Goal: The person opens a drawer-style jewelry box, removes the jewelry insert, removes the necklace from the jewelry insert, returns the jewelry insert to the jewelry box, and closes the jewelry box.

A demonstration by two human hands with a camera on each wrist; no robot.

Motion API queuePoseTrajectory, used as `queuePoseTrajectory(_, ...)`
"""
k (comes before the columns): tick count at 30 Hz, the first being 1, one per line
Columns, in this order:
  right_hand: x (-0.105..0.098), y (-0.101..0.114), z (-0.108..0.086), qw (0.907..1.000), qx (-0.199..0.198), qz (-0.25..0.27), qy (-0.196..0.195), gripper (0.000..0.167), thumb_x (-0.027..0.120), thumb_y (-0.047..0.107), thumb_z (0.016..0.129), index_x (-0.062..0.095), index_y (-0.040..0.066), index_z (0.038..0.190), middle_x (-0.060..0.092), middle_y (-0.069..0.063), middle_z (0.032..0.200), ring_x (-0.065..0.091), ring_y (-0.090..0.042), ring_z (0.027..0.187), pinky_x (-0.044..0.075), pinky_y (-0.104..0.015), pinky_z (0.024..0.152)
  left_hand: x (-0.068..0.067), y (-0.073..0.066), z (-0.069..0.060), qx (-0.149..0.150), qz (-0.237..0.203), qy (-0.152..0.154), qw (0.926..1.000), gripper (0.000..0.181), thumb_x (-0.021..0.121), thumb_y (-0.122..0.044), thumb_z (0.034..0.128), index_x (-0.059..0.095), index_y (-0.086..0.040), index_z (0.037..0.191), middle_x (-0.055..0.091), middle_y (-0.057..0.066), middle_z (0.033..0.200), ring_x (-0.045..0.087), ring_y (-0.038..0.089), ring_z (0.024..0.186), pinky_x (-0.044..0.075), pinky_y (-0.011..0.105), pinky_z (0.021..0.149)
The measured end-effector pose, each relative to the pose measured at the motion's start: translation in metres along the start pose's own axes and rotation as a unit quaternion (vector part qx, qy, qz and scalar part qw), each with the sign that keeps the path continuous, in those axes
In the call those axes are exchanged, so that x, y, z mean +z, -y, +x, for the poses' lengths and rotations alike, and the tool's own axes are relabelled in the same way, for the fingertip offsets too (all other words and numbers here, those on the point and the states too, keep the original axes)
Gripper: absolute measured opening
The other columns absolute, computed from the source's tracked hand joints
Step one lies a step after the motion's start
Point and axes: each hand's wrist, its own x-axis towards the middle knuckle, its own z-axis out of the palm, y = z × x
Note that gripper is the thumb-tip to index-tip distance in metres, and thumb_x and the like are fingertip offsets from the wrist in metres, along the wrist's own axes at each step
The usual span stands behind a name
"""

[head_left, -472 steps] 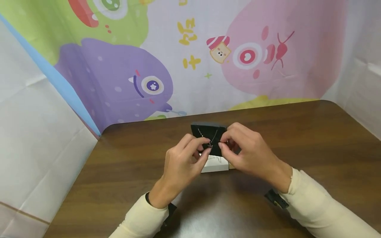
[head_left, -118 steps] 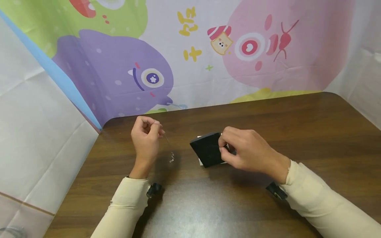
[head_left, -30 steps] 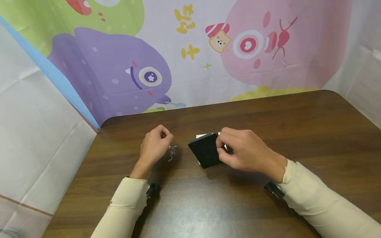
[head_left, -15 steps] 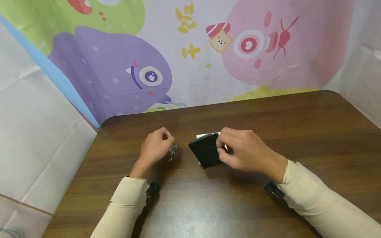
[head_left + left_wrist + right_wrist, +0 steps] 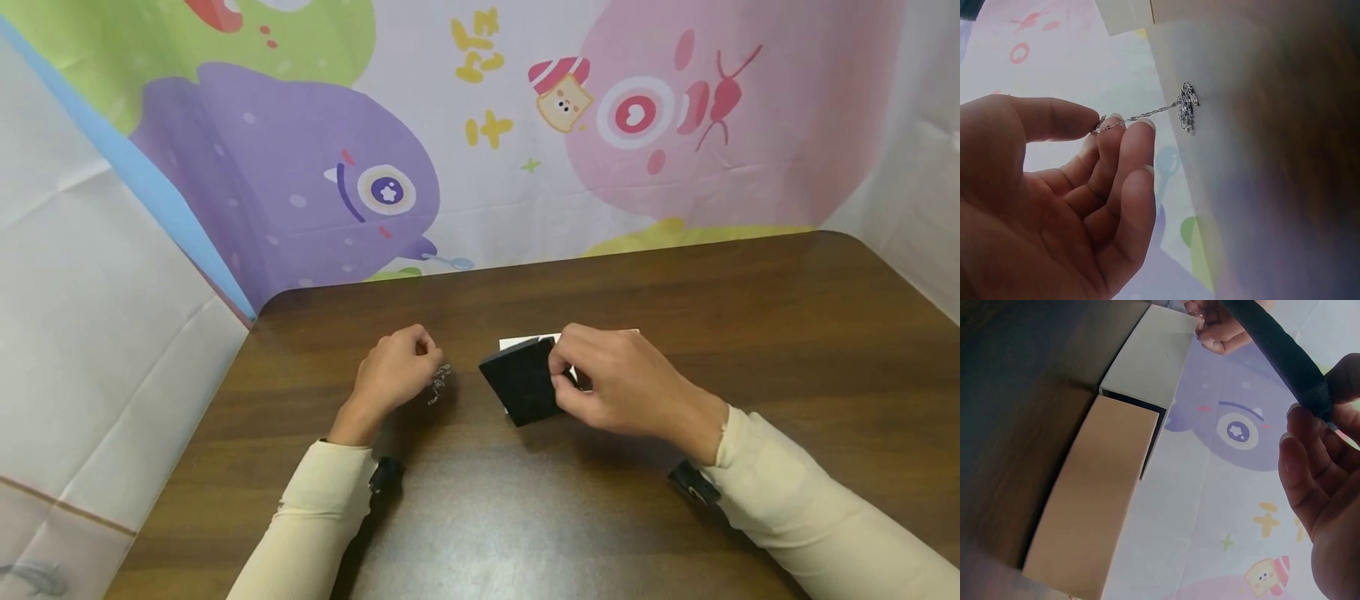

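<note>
My left hand (image 5: 393,371) is low over the left-centre of the table, thumb and fingertips pinching one end of a thin silver necklace (image 5: 439,382). In the left wrist view, a short taut stretch of chain runs from the fingertips to a tangled heap of the necklace (image 5: 1187,109) on the tabletop. My right hand (image 5: 622,383) pinches the right edge of a black jewellery box insert (image 5: 519,382), a flat pad held tilted. Seen edge-on in the right wrist view, the black insert (image 5: 1279,350) is above the table, apart from the box.
Behind the insert lies a white box sleeve (image 5: 1154,353), with a tan box part (image 5: 1094,494) end to end with it. Both rest on the brown wooden table (image 5: 480,517). A cartoon-printed cloth (image 5: 510,192) hangs along the far edge.
Earlier, both hands were at the insert with the necklace on it. The left hand then carried the necklace left and lowered it, its chain bunching on the table. The right hand still holds the insert.
</note>
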Motion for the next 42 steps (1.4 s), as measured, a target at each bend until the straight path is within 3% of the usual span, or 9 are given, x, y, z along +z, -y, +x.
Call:
queuePoseTrajectory(18,0.0005,0.0008,-0.0008,1.0,-0.002,-0.001,0.001,0.01,0.059,0.008,0.083,0.054,0.016,0.08,0.051,0.007,0.074,0.04,-0.001,0.058,0.035,-0.023,0.046,0.0021,0.0024,0.0018,0.0,0.057,0.019,0.9982,0.015,0.057,-0.028,0.0961,0.067,-0.018,0.092,0.066,-0.002,0.086,0.06,0.02,0.073,0.045,0.041,0.063)
queuePoseTrajectory(33,0.0014,-0.0001,-0.0006,1.0,-0.007,-0.001,-0.002,0.011,0.06,0.007,0.081,0.054,0.016,0.08,0.051,0.007,0.073,0.039,-0.001,0.057,0.035,-0.023,0.046,0.0031,0.0034,0.0017,0.003,0.064,0.056,0.9964,0.017,0.057,-0.029,0.099,0.07,-0.018,0.1,0.068,-0.003,0.091,0.061,0.018,0.072,0.046,0.042,0.063)
queuePoseTrajectory(42,0.0018,0.0,-0.0009,1.0,-0.002,-0.006,0.0,0.011,0.06,0.008,0.081,0.054,0.016,0.08,0.05,0.007,0.073,0.039,-0.001,0.057,0.035,-0.023,0.047,0.0037,0.0028,0.0027,0.0,0.072,0.058,0.9957,0.018,0.056,-0.028,0.0989,0.071,-0.019,0.102,0.069,-0.003,0.093,0.061,0.018,0.074,0.048,0.044,0.067)
